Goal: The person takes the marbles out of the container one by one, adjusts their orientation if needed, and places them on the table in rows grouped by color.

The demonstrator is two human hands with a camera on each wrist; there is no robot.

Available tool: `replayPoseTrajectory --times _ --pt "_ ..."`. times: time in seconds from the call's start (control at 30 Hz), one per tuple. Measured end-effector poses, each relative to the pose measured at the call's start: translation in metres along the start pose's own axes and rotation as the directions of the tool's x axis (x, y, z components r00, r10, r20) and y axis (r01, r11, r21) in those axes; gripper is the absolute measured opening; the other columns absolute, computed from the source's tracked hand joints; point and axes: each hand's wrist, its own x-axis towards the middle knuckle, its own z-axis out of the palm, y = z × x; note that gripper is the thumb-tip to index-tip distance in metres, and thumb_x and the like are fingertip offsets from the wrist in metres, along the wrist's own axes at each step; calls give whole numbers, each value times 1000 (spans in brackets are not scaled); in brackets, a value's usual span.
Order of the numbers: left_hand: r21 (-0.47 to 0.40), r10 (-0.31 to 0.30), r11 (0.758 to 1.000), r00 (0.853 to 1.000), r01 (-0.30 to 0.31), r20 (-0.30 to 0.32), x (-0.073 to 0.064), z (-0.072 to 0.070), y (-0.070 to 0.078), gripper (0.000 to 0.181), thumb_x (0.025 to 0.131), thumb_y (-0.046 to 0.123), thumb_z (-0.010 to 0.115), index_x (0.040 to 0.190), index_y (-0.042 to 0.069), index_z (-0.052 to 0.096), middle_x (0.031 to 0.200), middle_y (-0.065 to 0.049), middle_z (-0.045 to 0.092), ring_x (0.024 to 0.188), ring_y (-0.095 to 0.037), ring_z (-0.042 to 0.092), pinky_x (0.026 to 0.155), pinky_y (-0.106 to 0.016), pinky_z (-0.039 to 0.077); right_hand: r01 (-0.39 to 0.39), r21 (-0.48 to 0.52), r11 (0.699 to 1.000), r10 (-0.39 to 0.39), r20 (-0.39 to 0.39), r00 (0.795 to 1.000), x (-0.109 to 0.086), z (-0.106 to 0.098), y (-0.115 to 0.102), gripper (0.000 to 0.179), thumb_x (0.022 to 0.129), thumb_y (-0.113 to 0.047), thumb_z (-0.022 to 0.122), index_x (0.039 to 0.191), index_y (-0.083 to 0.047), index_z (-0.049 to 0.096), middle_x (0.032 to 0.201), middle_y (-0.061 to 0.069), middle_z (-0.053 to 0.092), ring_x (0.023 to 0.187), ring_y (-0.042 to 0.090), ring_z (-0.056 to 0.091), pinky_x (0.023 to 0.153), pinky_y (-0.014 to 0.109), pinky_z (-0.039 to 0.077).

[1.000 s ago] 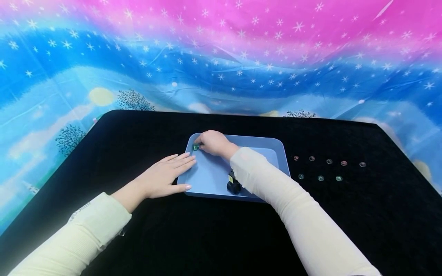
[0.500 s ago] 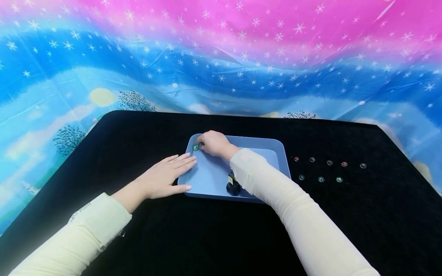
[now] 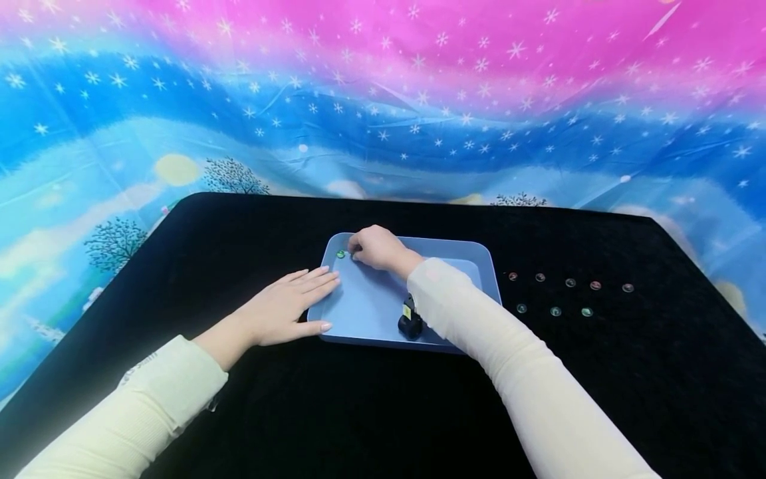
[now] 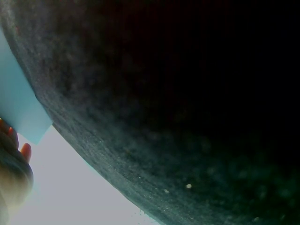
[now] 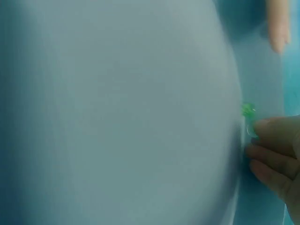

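Observation:
In the head view my left hand [image 3: 293,303] lies with straight fingers over the left rim of a shallow blue tray [image 3: 371,299]. My right hand [image 3: 380,247] is inside the tray's far left part. Its curled fingertips pinch a small clear round piece [image 5: 251,130], which looks like a glass marble and is mostly hidden by the fingers. Just left of these fingertips a green glass marble [image 3: 340,254] lies in the tray's far left corner. It also shows green in the right wrist view, close to the thumb.
Several small glass marbles [image 3: 571,283] with coloured insides lie in two rows on the black cloth [image 3: 335,412], right of the tray. The black wrist camera [image 3: 409,322] under my right wrist hangs over the tray. A snowflake-patterned curtain [image 3: 383,100] stands behind.
My right hand has shifted slightly right, leaving a gap between its fingertips and the green marble, which now shows fully in the corner. My left hand has stayed in place.

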Motion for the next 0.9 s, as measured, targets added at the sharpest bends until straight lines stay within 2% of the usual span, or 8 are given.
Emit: replayPoseTrajectory --times 0.3,0.7,0.9 --pt "17 -15 1000 1000 15 9 0 3 1 72 83 60 32 137 13 27 141 3 21 129 -11 11 102 -34 11 -67 189 980 78 -51 996 -14 -19 8 19 84 -14 57 102 -11 64 98 -1 62 82 9 56 69 23 45" --pt "20 -14 1000 1000 14 -1 0 3 2 71 83 59 35 136 13 27 141 3 21 129 -11 10 102 -36 12 -50 365 930 110 -147 983 -40 -40 10 19 82 -16 59 99 -11 64 92 -3 63 86 9 56 73 23 45" --pt "15 -22 1000 1000 22 3 0 4 3 70 83 57 38 136 13 27 141 4 21 129 -11 10 102 -35 11 -62 446 893 151 -165 975 -59 -47 7 18 81 -17 60 97 -11 65 91 -2 63 84 9 57 71 24 46"
